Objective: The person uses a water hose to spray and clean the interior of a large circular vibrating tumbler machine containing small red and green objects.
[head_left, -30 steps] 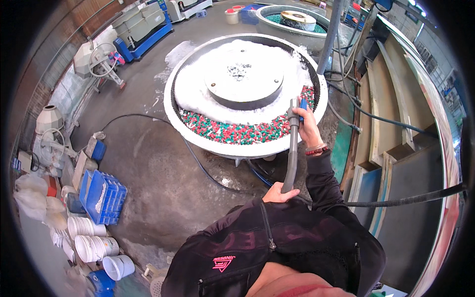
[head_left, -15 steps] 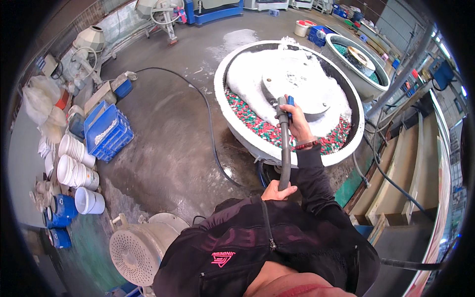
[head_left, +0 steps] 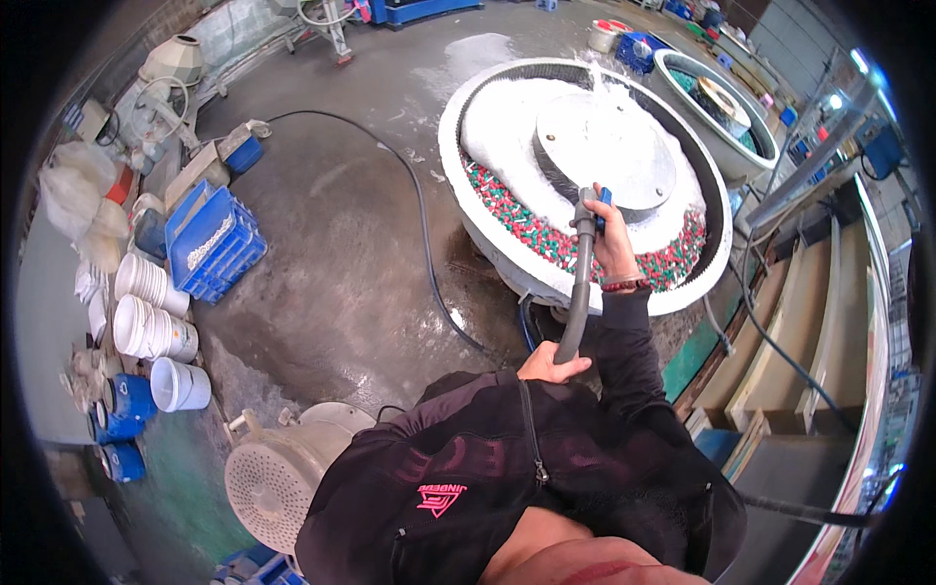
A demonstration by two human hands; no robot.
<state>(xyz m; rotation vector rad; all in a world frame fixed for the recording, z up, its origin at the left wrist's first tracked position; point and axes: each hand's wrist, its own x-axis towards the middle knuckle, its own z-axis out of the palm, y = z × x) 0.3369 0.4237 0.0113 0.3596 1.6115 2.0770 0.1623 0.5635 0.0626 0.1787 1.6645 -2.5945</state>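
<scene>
A grey hose [head_left: 581, 283] with a valve at its upper end runs between my hands and points at a round tub [head_left: 450, 146]. My right hand [head_left: 614, 244], with a red bead bracelet at the wrist, is wrapped round the grey end beside the blue valve handle [head_left: 604, 200]. Lower down, close to my jacket, my left hand [head_left: 551, 365] grips the hose. White foam [head_left: 497, 127] and many small red, green and white pieces [head_left: 526, 232] fill the tub around a raised disc [head_left: 609, 146]. Water splashes up [head_left: 600, 83] at the disc's far side.
A second tub [head_left: 717, 146] stands at the far right. At left are a blue crate [head_left: 213, 244], stacked white buckets [head_left: 151, 327] and blue drums [head_left: 127, 400]. A black hose [head_left: 419, 205] crosses the wet floor. A perforated metal drum [head_left: 273, 492] is near me; wooden troughs [head_left: 780, 331] lie right.
The view has shifted slightly, so the tub sits higher and further right. Foam has thinned on the disc, baring more of its top. Both hands keep their hold on the hose.
</scene>
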